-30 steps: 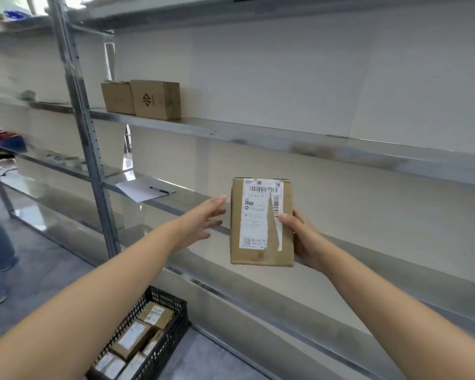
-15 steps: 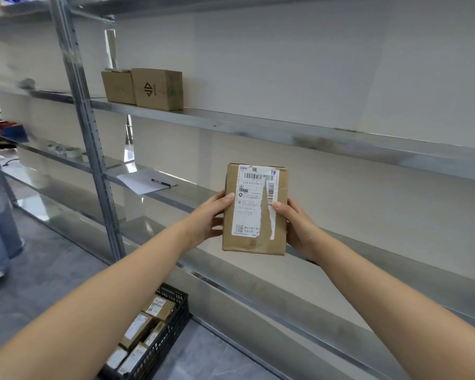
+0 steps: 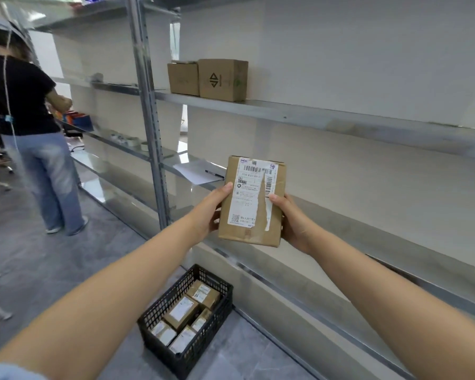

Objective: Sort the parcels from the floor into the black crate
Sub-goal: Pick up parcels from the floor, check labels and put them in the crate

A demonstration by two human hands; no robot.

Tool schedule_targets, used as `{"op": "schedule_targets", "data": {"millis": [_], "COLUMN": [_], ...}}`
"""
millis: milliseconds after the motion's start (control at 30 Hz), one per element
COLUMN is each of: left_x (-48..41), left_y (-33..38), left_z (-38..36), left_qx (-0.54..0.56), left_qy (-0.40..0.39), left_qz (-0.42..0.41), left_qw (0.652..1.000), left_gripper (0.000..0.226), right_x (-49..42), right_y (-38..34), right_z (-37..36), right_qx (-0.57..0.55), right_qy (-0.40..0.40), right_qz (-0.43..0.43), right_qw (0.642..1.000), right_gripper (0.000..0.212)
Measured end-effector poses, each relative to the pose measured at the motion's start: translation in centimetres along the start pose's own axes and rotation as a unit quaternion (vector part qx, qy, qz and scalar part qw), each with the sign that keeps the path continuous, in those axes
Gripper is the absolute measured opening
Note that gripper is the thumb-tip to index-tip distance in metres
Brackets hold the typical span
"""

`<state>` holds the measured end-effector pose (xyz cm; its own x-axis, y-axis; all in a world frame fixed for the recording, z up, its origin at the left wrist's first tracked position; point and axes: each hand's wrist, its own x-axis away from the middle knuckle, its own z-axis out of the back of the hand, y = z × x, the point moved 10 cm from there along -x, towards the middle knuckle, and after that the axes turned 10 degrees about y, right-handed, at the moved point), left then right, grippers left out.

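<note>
A brown cardboard parcel is held up in the air in front of the metal shelving, between both hands and well above the floor. Its long axis runs nearly upright, with the top end leaning a little to the right. The broad face with the white shipping label is turned towards the camera, and the barcode end of the label points up. A strip of the label on the right side is torn.

The left hand grips the parcel's left edge: the thumb lies on the labelled face near mid-height and the fingers curl round behind, out of sight. The right hand grips the right edge the same way, with its thumb tip on the front beside the torn strip. Both arms reach forward from the bottom corners of the view.

The black crate stands on the floor below the parcel, close against the foot of the shelving. Several smaller labelled boxes lie flat inside it, packed side by side.

On the upper shelf two cardboard boxes stand touching each other. A sheet of paper with a pen on it lies on the shelf just left of the parcel. Another person in a black top and jeans stands at the far left, facing away
</note>
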<state>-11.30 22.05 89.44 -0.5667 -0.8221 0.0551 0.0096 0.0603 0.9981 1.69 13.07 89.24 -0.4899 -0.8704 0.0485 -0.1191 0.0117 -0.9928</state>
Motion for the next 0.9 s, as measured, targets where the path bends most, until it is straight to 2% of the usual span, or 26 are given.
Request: {"op": "schedule_targets", "data": {"millis": [133, 367, 467, 667, 900], "left_x": [-1.9, -7.1, -11.3, -21.6, -31.7], "left_y": [-1.5, -5.7, -7.4, -9.2, -13.5], "left_z": [7.1, 14.7, 16.2, 17.5, 19.8], "left_qx": [-0.009, -0.001, 0.024, 0.017, 0.004], "left_qy": [0.030, 0.058, 0.070, 0.075, 0.044], "left_qz": [0.018, 0.071, 0.095, 0.147, 0.176], "left_qw": [0.999, 0.996, 0.993, 0.986, 0.983], "left_gripper": [0.048, 0.056, 0.047, 0.044, 0.044], "right_x": [-2.8, -9.8, -14.5, -24.6, -33.8], "right_y": [3.1, 8.9, 10.9, 13.7, 18.3], "right_z": [-6.6, -12.9, -14.3, -15.3, -16.3], "right_qx": [0.017, 0.028, 0.013, -0.021, -0.040], "right_qy": [-0.021, -0.032, -0.022, 0.010, 0.059], "right_qz": [-0.032, -0.089, -0.096, -0.119, -0.164], "right_qw": [0.999, 0.995, 0.995, 0.993, 0.984], "right_gripper": [0.050, 0.050, 0.047, 0.060, 0.053]}}
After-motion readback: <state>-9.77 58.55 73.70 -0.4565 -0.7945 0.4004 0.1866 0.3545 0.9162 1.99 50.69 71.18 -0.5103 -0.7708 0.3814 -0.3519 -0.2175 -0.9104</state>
